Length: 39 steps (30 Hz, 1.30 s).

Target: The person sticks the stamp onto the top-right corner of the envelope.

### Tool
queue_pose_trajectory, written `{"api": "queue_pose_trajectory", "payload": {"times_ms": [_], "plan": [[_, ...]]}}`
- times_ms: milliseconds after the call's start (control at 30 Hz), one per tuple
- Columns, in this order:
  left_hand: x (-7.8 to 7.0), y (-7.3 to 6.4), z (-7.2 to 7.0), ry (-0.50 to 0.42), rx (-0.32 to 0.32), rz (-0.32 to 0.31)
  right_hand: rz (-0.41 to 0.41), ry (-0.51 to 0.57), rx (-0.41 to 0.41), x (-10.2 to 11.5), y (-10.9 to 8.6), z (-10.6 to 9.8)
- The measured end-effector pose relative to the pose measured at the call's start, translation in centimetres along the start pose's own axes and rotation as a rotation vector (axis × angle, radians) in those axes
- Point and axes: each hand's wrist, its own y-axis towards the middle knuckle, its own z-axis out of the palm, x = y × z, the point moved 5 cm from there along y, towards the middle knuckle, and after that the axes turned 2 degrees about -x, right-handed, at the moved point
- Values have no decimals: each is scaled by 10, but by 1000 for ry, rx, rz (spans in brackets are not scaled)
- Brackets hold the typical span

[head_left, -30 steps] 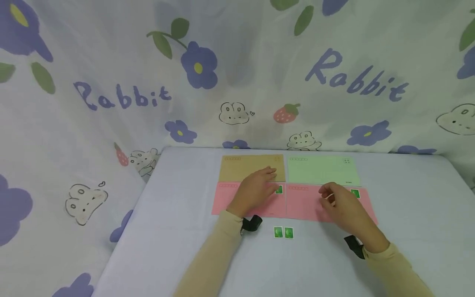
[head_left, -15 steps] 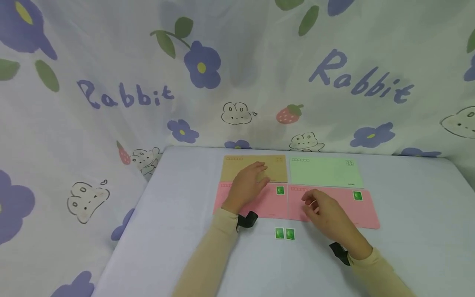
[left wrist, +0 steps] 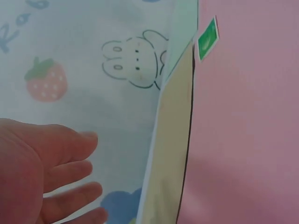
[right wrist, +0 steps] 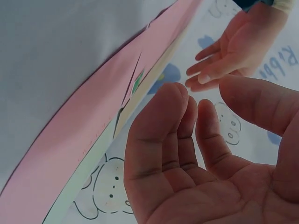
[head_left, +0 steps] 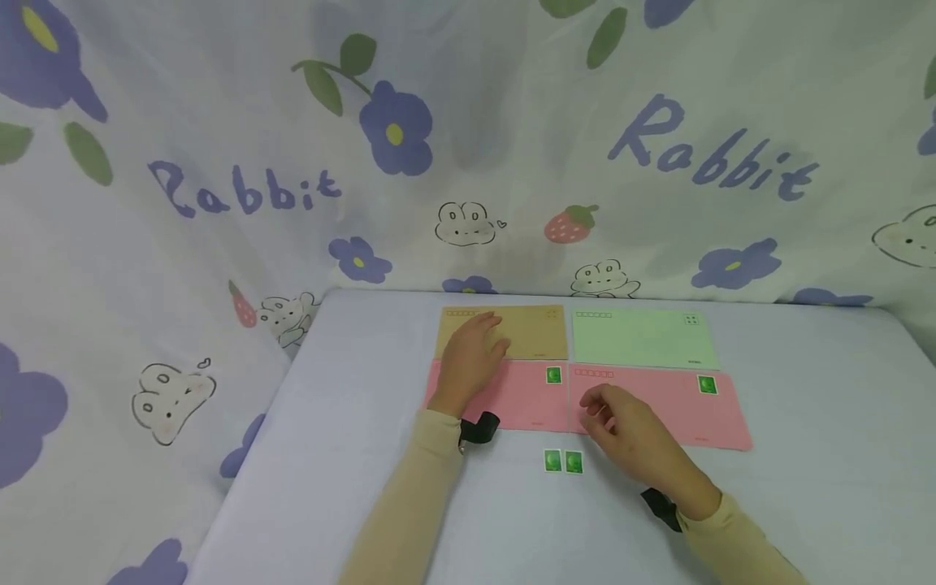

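My left hand hovers over the left parts of the tan envelope and the left pink envelope, fingers loosely extended and holding nothing. Above the near left part of the right pink envelope is my right hand. Its fingers bend loosely, with a gap to the thumb and nothing between. A green stamp lies at the left pink envelope's upper right corner; another stamp is at the same corner of the right one. Two loose stamps lie side by side on the table.
A light green envelope lies at the back right, beside the tan one, with only a printed stamp box in its corner. The white-covered table meets a patterned curtain at its back edge.
My left hand has moved left, uncovering the left envelope's stamp. My right hand has moved left and nearer, away from the right envelope's stamp. Envelopes and stamps stay in place.
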Motion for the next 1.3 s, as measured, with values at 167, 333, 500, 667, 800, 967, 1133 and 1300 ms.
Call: {"api": "queue_pose_trajectory", "payload": {"times_ms": [167, 333, 500, 667, 800, 967, 1133, 1300], "plan": [[9, 1, -1, 0, -29, -23, 26, -14, 18, 1, -2, 5], [16, 1, -2, 11, -48, -45, 25, -12, 29, 4, -4, 10], [24, 1, 0, -14, -52, -68, 31, 19, 54, 4, -4, 15], [32, 1, 2, -53, -54, -93, 60, 61, 96, 1, -5, 20], [35, 2, 1, -73, -61, -99, 67, 65, 111, 1, -6, 21], [39, 3, 4, -73, -57, -99, 65, 64, 128, 1, -6, 22], [44, 3, 8, -70, -27, -122, 75, 43, 144, -1, -8, 22], [47, 2, 10, -59, 14, -151, 113, 16, 169, -5, -11, 24]]}}
